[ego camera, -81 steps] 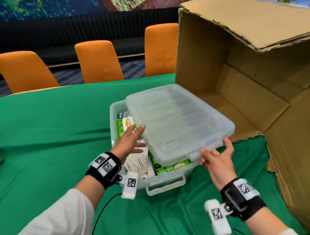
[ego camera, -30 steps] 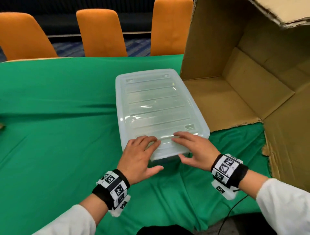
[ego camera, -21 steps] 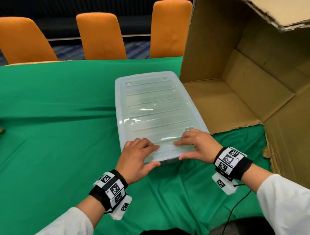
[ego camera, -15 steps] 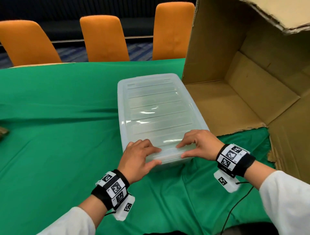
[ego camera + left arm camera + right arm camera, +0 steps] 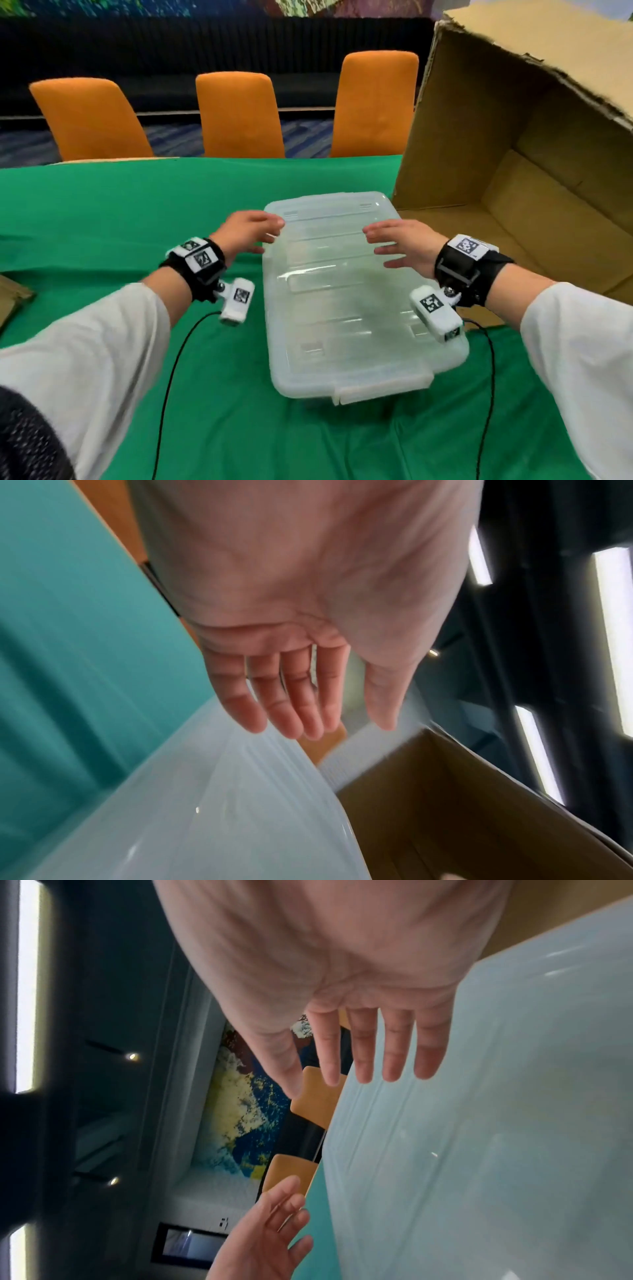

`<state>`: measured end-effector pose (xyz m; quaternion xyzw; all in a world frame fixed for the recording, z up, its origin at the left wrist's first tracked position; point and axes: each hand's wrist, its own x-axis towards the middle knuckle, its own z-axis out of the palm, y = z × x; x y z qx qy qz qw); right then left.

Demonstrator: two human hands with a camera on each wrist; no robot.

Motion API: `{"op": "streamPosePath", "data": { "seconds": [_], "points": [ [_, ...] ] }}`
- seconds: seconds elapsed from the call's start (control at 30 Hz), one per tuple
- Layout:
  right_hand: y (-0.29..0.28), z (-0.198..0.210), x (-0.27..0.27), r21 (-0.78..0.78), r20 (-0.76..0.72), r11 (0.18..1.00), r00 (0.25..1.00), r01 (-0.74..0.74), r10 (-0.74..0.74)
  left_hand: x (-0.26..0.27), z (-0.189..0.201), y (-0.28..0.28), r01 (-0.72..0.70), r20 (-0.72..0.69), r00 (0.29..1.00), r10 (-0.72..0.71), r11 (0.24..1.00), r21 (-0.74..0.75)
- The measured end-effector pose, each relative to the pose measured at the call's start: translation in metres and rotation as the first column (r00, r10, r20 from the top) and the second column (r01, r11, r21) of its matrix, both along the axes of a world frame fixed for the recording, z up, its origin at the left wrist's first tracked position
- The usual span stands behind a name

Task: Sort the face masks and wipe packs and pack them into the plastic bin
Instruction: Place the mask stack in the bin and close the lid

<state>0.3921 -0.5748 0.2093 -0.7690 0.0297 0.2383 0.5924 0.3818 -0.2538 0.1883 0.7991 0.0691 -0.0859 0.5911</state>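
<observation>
Both hands hovering over the closed plastic bin, holding nothing.

Plastic bin sits lidded on the green tablecloth, just beside the cardboard box lying on its side. Left hand at the bin's far-left corner, fingers straight and slack; right hand above the far-right part, fingers spread, empty. Contents not visible through the lid. Orange chairs behind the table.

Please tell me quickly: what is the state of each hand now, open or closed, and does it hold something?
Left hand: open, fingers straight, holding nothing, by the bin lid.
Right hand: open, fingers spread above the lid, holding nothing.
</observation>
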Motion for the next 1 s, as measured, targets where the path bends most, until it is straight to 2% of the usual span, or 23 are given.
{"op": "streamPosePath", "data": {
  "seconds": [0.1, 0.17, 0.23, 0.27, 0.33, 0.37, 0.4, 0.5, 0.63, 0.7, 0.93, 1.0],
  "points": [
    [0.029, 0.0, 0.032, -0.049, -0.008, 0.999, 1.0, 0.022, -0.023, 0.057, 0.003, 0.028, -0.163, -0.058, 0.985, 0.16, 0.986, -0.037],
    [0.042, -0.008, 0.048, -0.163, 0.082, 0.986, 0.996, -0.018, 0.032, 0.085, -0.001, 0.038, -0.191, -0.112, 0.975, 0.19, 0.982, 0.004],
    [0.05, -0.023, 0.06, -0.333, 0.172, 0.94, 0.976, -0.07, 0.133, 0.111, -0.01, 0.043, -0.156, -0.176, 0.971, 0.161, 0.987, 0.045],
    [0.051, -0.032, 0.063, -0.445, 0.179, 0.889, 0.963, -0.105, 0.203, 0.124, -0.015, 0.045, -0.123, -0.204, 0.97, 0.132, 0.991, 0.055],
    [0.047, -0.053, 0.062, -0.662, 0.132, 0.721, 0.915, -0.205, 0.381, 0.145, -0.024, 0.045, -0.052, -0.243, 0.968, 0.06, 0.998, 0.036],
    [0.044, -0.063, 0.06, -0.716, 0.109, 0.657, 0.891, -0.238, 0.441, 0.156, -0.029, 0.045, -0.014, -0.259, 0.966, 0.017, 1.0, 0.014],
    [0.04, -0.07, 0.058, -0.722, 0.103, 0.641, 0.876, -0.26, 0.471, 0.165, -0.031, 0.045, 0.032, -0.281, 0.959, -0.034, 0.999, -0.013],
    [0.029, -0.081, 0.052, -0.654, 0.138, 0.688, 0.844, -0.315, 0.518, 0.188, -0.045, 0.045, 0.195, -0.378, 0.899, -0.223, 0.975, -0.11],
    [0.026, -0.082, 0.055, -0.659, 0.102, 0.655, 0.818, -0.371, 0.566, 0.212, -0.065, 0.043, 0.435, -0.454, 0.732, -0.508, 0.862, -0.262],
    [0.026, -0.082, 0.055, -0.665, 0.092, 0.638, 0.805, -0.389, 0.586, 0.219, -0.072, 0.043, 0.495, -0.466, 0.677, -0.57, 0.821, -0.285],
    [0.024, -0.088, 0.053, -0.682, 0.105, 0.613, 0.777, -0.398, 0.621, 0.231, -0.086, 0.036, 0.41, -0.503, 0.677, -0.537, 0.843, -0.348],
    [0.024, -0.088, 0.053, -0.693, 0.102, 0.595, 0.762, -0.407, 0.639, 0.231, -0.087, 0.035, 0.407, -0.479, 0.71, -0.516, 0.856, -0.32]
  ]
}}
